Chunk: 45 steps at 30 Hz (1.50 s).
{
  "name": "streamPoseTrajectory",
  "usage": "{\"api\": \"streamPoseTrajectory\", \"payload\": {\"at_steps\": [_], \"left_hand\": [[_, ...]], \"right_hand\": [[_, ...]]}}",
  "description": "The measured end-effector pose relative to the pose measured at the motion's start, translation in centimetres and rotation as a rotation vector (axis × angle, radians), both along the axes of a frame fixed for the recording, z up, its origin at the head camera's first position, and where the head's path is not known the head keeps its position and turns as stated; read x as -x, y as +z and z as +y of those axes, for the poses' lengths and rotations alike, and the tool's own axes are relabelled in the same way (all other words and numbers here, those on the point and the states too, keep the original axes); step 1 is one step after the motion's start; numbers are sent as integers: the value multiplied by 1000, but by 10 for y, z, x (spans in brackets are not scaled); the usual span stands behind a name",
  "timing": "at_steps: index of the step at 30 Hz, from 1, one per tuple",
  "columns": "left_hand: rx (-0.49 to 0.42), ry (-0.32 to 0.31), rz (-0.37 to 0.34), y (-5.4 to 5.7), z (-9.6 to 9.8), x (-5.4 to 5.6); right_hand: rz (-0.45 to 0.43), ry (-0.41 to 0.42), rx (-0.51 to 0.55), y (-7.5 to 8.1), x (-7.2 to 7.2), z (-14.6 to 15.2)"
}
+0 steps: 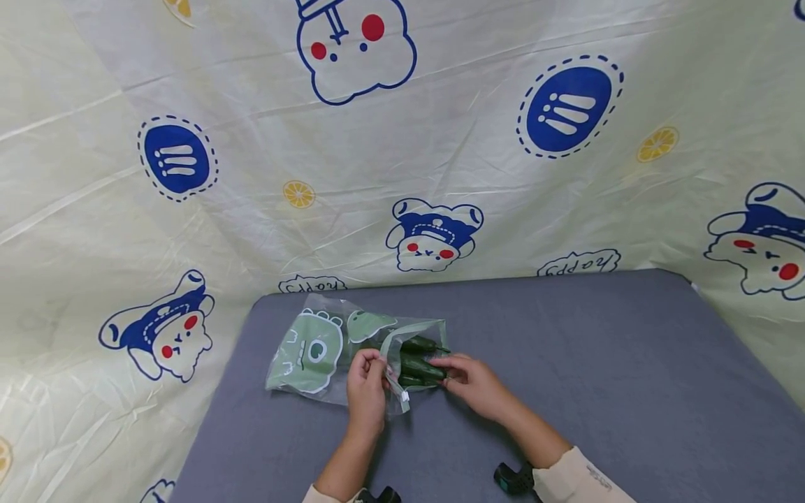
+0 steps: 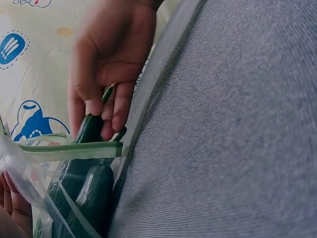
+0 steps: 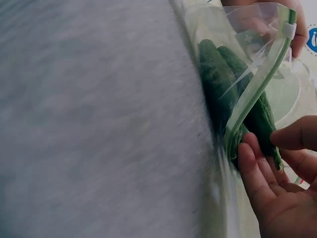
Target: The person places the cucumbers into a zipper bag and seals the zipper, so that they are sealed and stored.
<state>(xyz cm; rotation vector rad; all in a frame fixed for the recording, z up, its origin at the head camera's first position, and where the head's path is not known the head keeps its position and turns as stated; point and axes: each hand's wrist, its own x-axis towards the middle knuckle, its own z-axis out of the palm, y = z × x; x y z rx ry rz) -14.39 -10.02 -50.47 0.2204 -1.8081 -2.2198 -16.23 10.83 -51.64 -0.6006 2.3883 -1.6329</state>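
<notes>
A clear zip bag [image 1: 323,353] with a green cartoon print lies on its side, its mouth facing right. Several dark green cucumbers [image 3: 218,79] are in it, stem ends toward the mouth. My left hand [image 1: 366,391] pinches the near rim of the mouth, close to the white slider [image 3: 290,30]. With thumb and fingers my right hand [image 1: 476,385] holds the stem end of one cucumber [image 2: 90,130], which sticks out past the green zip strip [image 2: 74,151]. The other cucumbers lie beside it, partly behind the film. In the left wrist view only part of my left hand [image 2: 17,208] shows.
A grey cloth-covered table [image 1: 597,363] lies under the bag, its back edge just beyond. Behind and to the sides hangs a pale printed curtain [image 1: 453,140]. Dark wrist devices [image 1: 512,480] sit at both sleeves.
</notes>
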Motion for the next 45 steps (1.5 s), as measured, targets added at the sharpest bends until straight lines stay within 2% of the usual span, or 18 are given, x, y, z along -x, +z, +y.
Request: {"api": "streamPoseTrajectory", "payload": {"at_steps": [5,9,13,18,25,30,38,42,45], "left_hand": [[-17,-1,5,1,-1,0],[-13,-8,7,2,-1,0],[8,-13,3,2,0,0],[16,-14,0,3,1,0],[13,-4,0,5,2,-1],[9,-4,-5,4,2,-1],[22,-1,-8,6,1,-2],[29,-27,7,7,2,-3],[32,-71,26,9,3,-4]], "right_hand": [[-42,26,62,-4,-1,7],[-63,-9,84,-6,0,11],[-65,-63,48,-5,1,9],[-54,-131,10,-4,3,-6],[-33,-156,9,-4,12,-33],[-39,-160,19,-5,16,-42],[-35,-129,46,-8,15,-34],[-25,-164,71,-6,14,-23],[-11,-206,81,-5,16,-15]]}}
